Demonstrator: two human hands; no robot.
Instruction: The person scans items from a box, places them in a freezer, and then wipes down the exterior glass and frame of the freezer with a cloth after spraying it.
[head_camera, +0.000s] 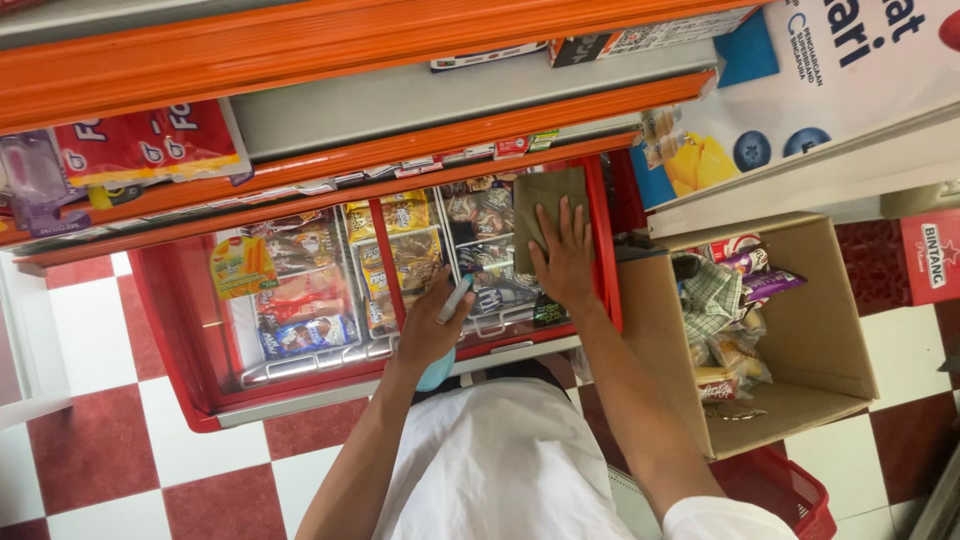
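Note:
My right hand (566, 258) lies flat, fingers spread, on a brown cloth (545, 205) pressed against the glass lid of a red chest freezer (175, 320). My left hand (432, 325) rests on the lid near its front rail, curled around a small light-blue bottle (453, 299). Under the glass lie several wrapped ice creams (300, 290) in wire baskets.
An open cardboard box (820, 330) with snack packets and a checked cloth stands right of the freezer. A red plastic basket (795, 490) sits on the red-and-white tiled floor below it. Orange shelving (330, 45) hangs above the freezer, with red packets at left.

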